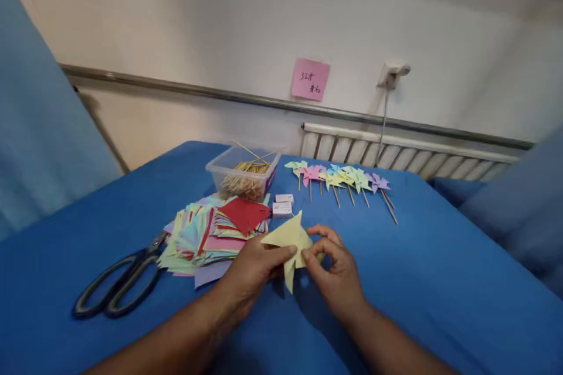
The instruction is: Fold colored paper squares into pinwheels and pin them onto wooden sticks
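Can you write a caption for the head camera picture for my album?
Two hands fold yellow paper beside a coloured paper pile.

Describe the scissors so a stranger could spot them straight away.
Start at the blue table and go to its near left part, left of the paper stack. The scissors lie flat there, blades toward the stack. They are the only dark thing with two black loop handles among pale paper.

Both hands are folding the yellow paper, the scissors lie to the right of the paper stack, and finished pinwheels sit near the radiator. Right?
Not quite. In the head view the scissors lie to the left of the paper stack, not the right. The rest holds: left hand and right hand both pinch the yellow paper, and the pinwheels sit near the radiator.
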{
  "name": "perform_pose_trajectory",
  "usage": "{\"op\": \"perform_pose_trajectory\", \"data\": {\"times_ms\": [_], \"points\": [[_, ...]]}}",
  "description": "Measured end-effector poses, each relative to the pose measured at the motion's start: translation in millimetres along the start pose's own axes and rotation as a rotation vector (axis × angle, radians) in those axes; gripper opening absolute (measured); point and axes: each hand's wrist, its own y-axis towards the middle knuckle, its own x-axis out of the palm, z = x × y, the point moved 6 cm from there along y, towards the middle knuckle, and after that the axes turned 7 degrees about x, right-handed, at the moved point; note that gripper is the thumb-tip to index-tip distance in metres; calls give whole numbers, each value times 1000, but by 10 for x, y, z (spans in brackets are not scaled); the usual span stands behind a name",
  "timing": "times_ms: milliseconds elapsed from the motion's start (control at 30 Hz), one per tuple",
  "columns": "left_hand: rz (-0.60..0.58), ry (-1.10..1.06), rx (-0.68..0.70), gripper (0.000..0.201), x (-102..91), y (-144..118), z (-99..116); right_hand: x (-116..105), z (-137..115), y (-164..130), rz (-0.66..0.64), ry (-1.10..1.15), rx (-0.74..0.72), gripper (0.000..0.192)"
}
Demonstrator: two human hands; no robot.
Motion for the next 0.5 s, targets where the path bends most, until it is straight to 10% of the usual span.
{"op": "perform_pose_trajectory", "data": {"times_ms": [500], "points": [[17,23,-33,28,-5,-9,27,-14,-26,2,13,4,2,12]]}}
